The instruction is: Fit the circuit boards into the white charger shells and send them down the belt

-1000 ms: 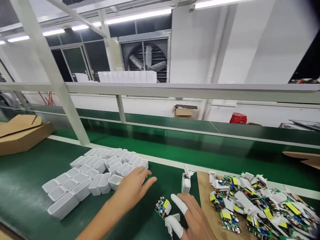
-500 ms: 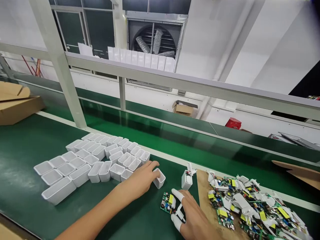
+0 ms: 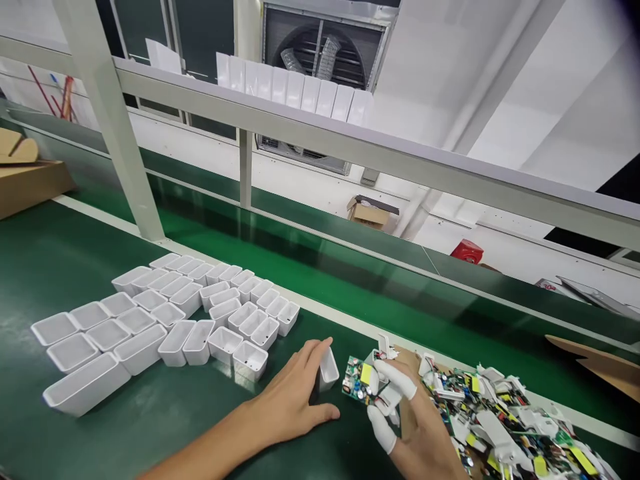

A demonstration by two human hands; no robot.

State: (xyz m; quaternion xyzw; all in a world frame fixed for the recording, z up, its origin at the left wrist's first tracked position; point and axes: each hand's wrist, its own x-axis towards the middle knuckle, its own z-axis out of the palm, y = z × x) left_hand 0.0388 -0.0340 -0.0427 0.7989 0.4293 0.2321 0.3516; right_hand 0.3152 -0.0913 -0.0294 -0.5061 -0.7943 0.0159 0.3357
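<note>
My left hand [image 3: 295, 397] lies on the green mat, its fingers curled round a small white plastic shell [image 3: 327, 368] that stands just right of them. My right hand [image 3: 415, 420], with white finger cots on thumb and forefinger, pinches a green circuit board [image 3: 361, 383] with a yellow part and holds it up beside the shell. A block of several empty white shells [image 3: 165, 313] stands in rows to the left of my left hand.
A heap of circuit boards and white parts [image 3: 505, 420] lies on a brown cardboard sheet at the right. A green conveyor belt [image 3: 350, 280] runs behind the mat under a white metal frame [image 3: 320, 143]. Cardboard boxes [image 3: 25, 177] sit at the far left.
My left hand pulled one white shell away from the block toward the right. My right hand picked the circuit board off the mat and raised it next to that shell.
</note>
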